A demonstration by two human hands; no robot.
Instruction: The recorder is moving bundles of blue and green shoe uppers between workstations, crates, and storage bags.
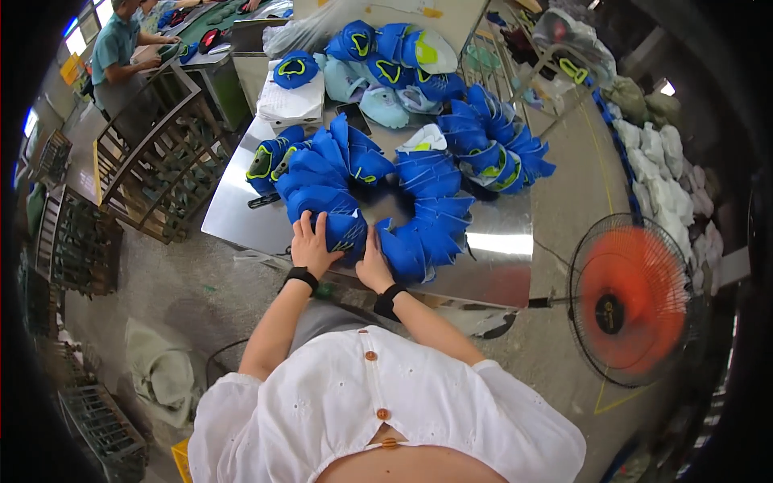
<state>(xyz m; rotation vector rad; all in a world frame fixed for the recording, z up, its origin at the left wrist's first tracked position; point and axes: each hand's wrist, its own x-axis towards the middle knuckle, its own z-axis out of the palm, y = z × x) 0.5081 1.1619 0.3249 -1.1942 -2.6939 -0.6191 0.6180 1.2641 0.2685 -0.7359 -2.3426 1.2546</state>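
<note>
"How were the hands placed?"

"The left hand [314, 249] was spread over a curved blue fabric shoe upper [346, 229]; the right hand [374, 270] was laid alongside, any pinch hidden."

"Handling?"

"It was judged light, pliable, best gripped by its rim, and was placed near the front of the shiny metal surface [503, 278]."
</note>
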